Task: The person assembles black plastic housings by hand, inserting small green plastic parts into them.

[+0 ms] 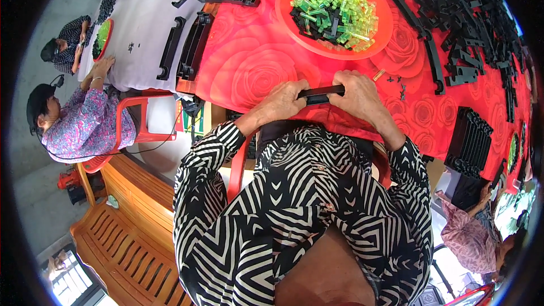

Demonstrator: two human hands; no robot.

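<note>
A short black plastic bar (321, 92) is held level between my two hands, just above the near edge of the red table. My left hand (286, 99) is closed on its left end, and my right hand (357, 93) grips its right end. Both thumbs and fingers press around the bar and hide its ends. Beyond my hands stands a round red tray (283, 14), heaped with clear yellow-green tubes (357, 8) and small black parts (301, 21). Several tiny black bits (402, 90) and one yellowish tube (379, 74) lie right of my right hand.
A rose-patterned red cloth (255, 76) covers the table. Long black bars (195, 45) lie at the left; a large heap of black bars (453, 22) fills the far right, with a stack (469, 141) nearer. Other people (85, 113) sit left and right. A wooden bench (130, 238) stands behind left.
</note>
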